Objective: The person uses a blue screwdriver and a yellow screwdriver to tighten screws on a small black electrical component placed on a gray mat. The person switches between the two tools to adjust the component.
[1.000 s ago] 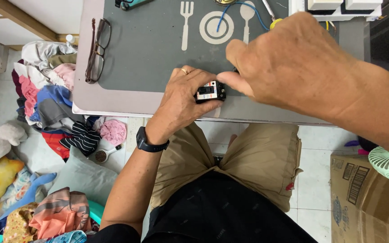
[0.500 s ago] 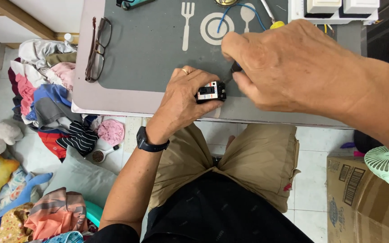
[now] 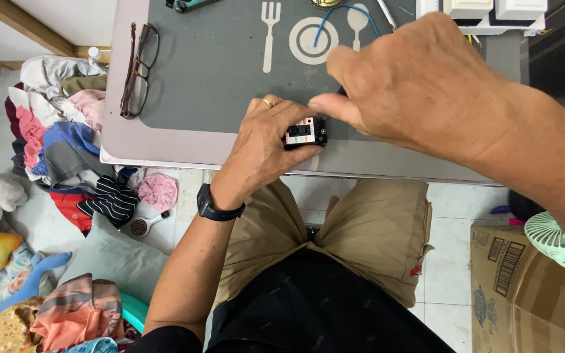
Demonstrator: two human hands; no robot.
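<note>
My left hand (image 3: 266, 140) grips a small black circuit breaker (image 3: 305, 133) with a white and red label, pressing it onto the table near its front edge. A ring sits on one finger and a black watch (image 3: 216, 206) is on the wrist. My right hand (image 3: 426, 85) hovers just above and right of the breaker, fingers curled, thumb tip close to its top. A dark bit shows between the curled fingers; what it is stays hidden.
A grey mat (image 3: 217, 72) with fork, plate and spoon shapes covers the table. Glasses (image 3: 137, 72) lie at its left edge; a blue wire (image 3: 335, 16) and white boxes (image 3: 492, 13) sit at the back. Clothes (image 3: 67, 144) pile on the floor left; a cardboard box (image 3: 524, 287) and fan (image 3: 557, 238) stand right.
My right hand's thumb and fingers have shifted slightly left over the breaker. My left hand and the breaker have stayed put.
</note>
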